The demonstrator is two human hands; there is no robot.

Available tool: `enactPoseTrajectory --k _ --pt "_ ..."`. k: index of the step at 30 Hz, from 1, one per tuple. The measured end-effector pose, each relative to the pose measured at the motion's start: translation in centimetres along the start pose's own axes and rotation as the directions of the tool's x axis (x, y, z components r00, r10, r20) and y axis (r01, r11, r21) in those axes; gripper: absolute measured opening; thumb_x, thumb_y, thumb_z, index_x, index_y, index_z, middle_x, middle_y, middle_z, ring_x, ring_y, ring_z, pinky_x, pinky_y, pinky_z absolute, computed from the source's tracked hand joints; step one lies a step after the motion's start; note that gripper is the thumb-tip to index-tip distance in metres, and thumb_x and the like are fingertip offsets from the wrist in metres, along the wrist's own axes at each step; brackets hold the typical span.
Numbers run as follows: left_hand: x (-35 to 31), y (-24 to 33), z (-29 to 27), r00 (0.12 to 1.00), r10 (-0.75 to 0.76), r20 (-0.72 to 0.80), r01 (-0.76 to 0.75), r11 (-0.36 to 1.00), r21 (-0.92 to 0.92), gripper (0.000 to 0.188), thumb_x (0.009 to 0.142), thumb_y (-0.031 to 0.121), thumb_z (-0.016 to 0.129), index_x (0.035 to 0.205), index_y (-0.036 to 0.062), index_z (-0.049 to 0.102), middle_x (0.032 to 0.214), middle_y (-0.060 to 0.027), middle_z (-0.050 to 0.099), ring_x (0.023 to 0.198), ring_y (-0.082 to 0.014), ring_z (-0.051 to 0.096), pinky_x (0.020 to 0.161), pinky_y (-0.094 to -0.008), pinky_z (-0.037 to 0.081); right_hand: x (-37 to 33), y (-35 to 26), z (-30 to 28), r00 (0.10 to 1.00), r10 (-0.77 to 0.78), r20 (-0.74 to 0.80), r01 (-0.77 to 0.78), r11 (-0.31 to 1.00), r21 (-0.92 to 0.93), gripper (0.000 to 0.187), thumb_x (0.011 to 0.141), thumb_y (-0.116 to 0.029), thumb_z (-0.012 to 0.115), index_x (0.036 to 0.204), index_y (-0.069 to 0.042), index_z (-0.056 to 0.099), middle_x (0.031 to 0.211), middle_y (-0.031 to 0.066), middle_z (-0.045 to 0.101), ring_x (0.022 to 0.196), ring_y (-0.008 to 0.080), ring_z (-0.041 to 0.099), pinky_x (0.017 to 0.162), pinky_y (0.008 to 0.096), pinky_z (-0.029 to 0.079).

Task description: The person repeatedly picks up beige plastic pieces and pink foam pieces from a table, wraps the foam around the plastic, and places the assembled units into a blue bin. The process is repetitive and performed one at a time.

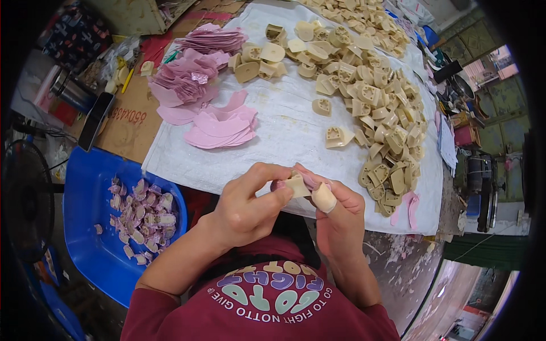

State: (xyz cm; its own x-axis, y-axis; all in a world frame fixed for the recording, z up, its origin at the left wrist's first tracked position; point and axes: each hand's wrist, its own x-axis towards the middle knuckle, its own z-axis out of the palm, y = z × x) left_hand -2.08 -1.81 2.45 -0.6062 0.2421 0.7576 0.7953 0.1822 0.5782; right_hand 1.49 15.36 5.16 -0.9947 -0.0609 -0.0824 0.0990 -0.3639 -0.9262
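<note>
In front of my chest, both hands meet over a beige plastic shoe heel (297,186) with a pink cover piece (310,179) against it. My left hand (245,206) pinches the heel from the left between thumb and fingers. My right hand (342,219) is closed on its other side, a pale wrap around the thumb; the fingers partly hide how the pink piece lies. Beyond them, loose beige heels (392,113) are heaped on the white sheet (278,122). Flat pink cover pieces (222,126) lie fanned out at left, below a taller pink stack (185,77).
A blue tub (88,227) at lower left holds several pink-covered heels (151,219). Cardboard (133,116) with a phone (96,122) on it borders the sheet, near a steel tumbler (73,91). A fan (25,196) stands at far left. Two pink strips (412,210) lie at the sheet's right corner.
</note>
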Motion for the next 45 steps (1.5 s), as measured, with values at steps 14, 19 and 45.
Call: enactPoseTrajectory --k 14,19,45 --pt "-1.5 -0.7 2.5 0.963 -0.253 -0.089 0.237 0.958 -0.159 0.030 0.073 -0.017 0.063 0.096 0.0030 0.059 0.109 -0.0197 0.058 0.087 -0.0262 0.065 0.070 -0.0311 0.055 0.7 1.8 -0.9 0.985 -0.168 0.027 0.167 0.920 -0.355 0.030 0.086 0.004 0.063 0.115 0.001 0.061 0.124 0.0163 0.062 0.114 0.0211 0.059 0.096 0.0314 0.047" --pt "-0.5 -0.4 2.2 0.950 -0.301 -0.080 0.288 0.947 -0.143 0.025 0.075 -0.014 0.064 0.094 0.0013 0.061 0.108 -0.0190 0.059 0.078 -0.0251 0.066 0.062 -0.0308 0.053 1.9 2.2 -1.4 0.889 -0.412 0.199 0.445 0.676 -0.587 0.026 0.081 0.001 0.068 0.106 -0.001 0.063 0.119 0.0152 0.063 0.114 0.0239 0.059 0.096 0.0353 0.046" --pt "-1.9 -0.1 2.6 0.637 -0.750 0.177 0.653 0.404 -0.640 0.010 0.088 -0.008 0.059 0.093 -0.0015 0.053 0.105 -0.0054 0.051 0.085 -0.0133 0.065 0.070 -0.0229 0.056 3.5 -0.6 -2.5 0.853 -0.233 0.467 0.521 0.415 -0.746 0.017 0.073 0.004 0.066 0.089 -0.004 0.062 0.096 0.0090 0.067 0.107 0.0315 0.060 0.093 0.0394 0.042"
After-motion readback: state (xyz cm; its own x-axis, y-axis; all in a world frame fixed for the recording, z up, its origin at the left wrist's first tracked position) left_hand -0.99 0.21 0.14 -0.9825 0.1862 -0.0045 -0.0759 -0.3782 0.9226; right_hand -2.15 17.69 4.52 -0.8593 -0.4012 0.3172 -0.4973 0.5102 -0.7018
